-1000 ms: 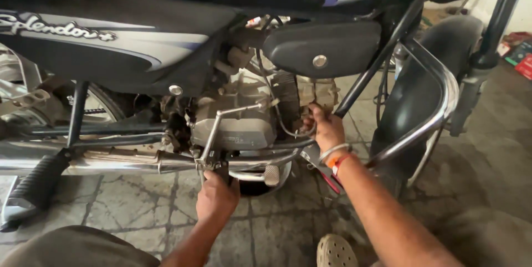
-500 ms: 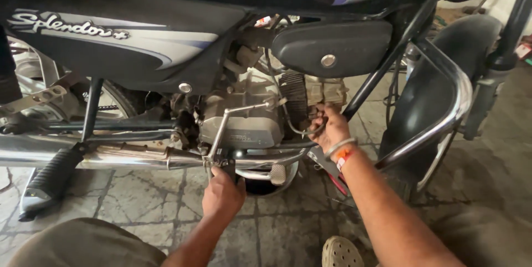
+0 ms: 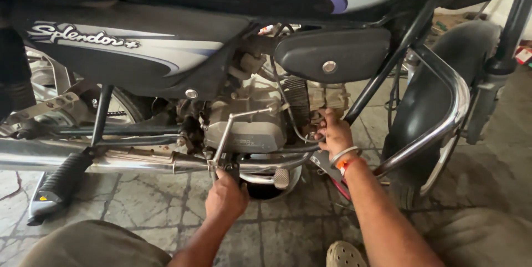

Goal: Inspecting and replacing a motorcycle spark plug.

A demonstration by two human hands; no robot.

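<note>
A motorcycle with a dark side panel [image 3: 138, 51] stands side-on in front of me, its grey engine [image 3: 252, 126] in the middle of the view. My left hand [image 3: 226, 196] is closed around a part at the base of the kick lever [image 3: 230, 128], just under the chrome exhaust pipe [image 3: 111, 162]. My right hand [image 3: 334, 134] grips a fitting on the front side of the engine, next to the cylinder fins [image 3: 297, 101]; what its fingers hold is hidden. A bangle and an orange band sit on that wrist.
A chrome crash guard [image 3: 449, 112] curves past my right forearm, with the front wheel and mudguard [image 3: 432, 95] behind it. A black footrest [image 3: 61, 181] juts out low left. My knees and a sandal [image 3: 343, 255] rest on the stained tile floor [image 3: 138, 200].
The view has shifted slightly, so the motorcycle sits a little lower and further right in frame. Both hands stay at the same spots on the engine.
</note>
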